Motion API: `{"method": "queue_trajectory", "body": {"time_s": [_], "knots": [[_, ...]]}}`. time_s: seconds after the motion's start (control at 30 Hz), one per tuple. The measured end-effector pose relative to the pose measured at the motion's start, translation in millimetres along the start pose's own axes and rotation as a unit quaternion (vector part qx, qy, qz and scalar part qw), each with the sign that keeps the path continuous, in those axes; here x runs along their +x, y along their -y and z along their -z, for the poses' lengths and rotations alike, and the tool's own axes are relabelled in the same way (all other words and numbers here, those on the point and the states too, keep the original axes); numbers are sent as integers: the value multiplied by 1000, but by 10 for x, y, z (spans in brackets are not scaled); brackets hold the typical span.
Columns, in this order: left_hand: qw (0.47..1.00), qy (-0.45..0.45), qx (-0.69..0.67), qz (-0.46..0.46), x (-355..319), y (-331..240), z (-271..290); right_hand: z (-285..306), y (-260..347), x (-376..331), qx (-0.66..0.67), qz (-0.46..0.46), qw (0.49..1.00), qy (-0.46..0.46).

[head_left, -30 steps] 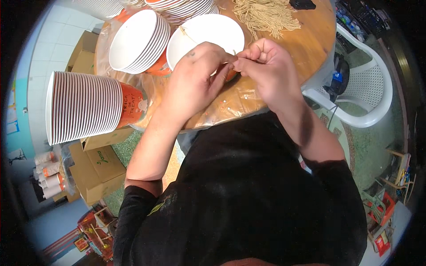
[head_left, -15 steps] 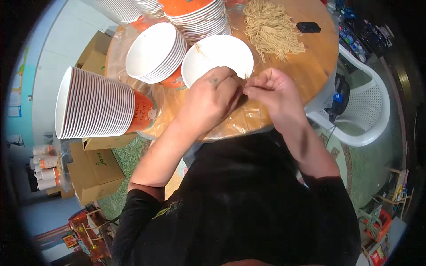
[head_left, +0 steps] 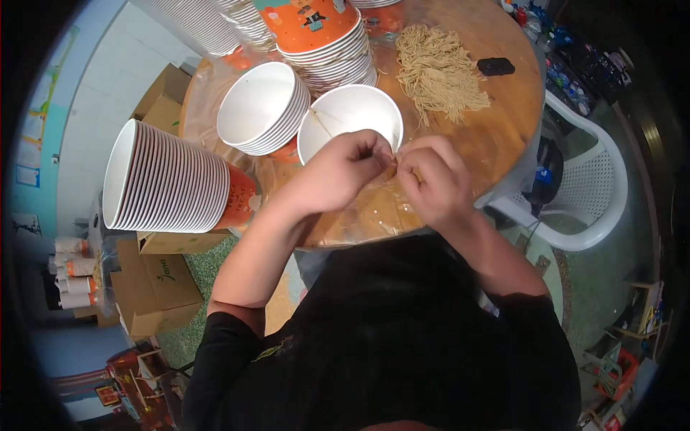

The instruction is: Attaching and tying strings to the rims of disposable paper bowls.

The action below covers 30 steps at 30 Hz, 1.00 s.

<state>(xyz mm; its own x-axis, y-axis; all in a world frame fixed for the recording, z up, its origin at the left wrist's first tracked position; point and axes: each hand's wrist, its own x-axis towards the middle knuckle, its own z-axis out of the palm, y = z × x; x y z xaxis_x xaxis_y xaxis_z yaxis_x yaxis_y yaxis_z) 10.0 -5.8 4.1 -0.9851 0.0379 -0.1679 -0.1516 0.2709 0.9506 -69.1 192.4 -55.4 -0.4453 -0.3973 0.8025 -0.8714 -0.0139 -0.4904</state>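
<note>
My left hand (head_left: 338, 171) and my right hand (head_left: 433, 179) meet fingertip to fingertip over the near edge of a round wooden table (head_left: 503, 129). Both pinch a small bunch of thin pale noodle strands between them, mostly hidden by the fingers. Just behind the hands stands a single white paper bowl (head_left: 352, 115) with one strand lying inside it. A loose heap of pale noodles (head_left: 438, 72) lies further back on the table.
A stack of white bowls (head_left: 260, 108) stands left of the single bowl. A long stack of orange-sided bowls (head_left: 169, 187) lies on its side at the left, more stacks (head_left: 320, 36) behind. Small black object (head_left: 496, 66), white plastic chair (head_left: 586, 190), cardboard boxes (head_left: 154, 287).
The view has shifted so the table and bowls sit lower in the picture. Both hands have stayed together, pinching noodle strands, and now sit at the table's near edge.
</note>
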Motion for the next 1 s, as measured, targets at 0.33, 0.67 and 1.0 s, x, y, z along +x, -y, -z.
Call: {"method": "queue_trajectory", "body": {"time_s": [0.33, 0.67, 1.0], "knots": [[993, 6, -111, 41, 62, 3, 63, -91, 93, -197, 51, -136, 988, -50], [999, -4, -31, 35, 51, -30, -5, -114, 75, -176, 33, -189, 980, -55], [986, -124, 96, -55, 59, 18, -129, 12, 6, -310, 154, -112, 981, 22]]}}
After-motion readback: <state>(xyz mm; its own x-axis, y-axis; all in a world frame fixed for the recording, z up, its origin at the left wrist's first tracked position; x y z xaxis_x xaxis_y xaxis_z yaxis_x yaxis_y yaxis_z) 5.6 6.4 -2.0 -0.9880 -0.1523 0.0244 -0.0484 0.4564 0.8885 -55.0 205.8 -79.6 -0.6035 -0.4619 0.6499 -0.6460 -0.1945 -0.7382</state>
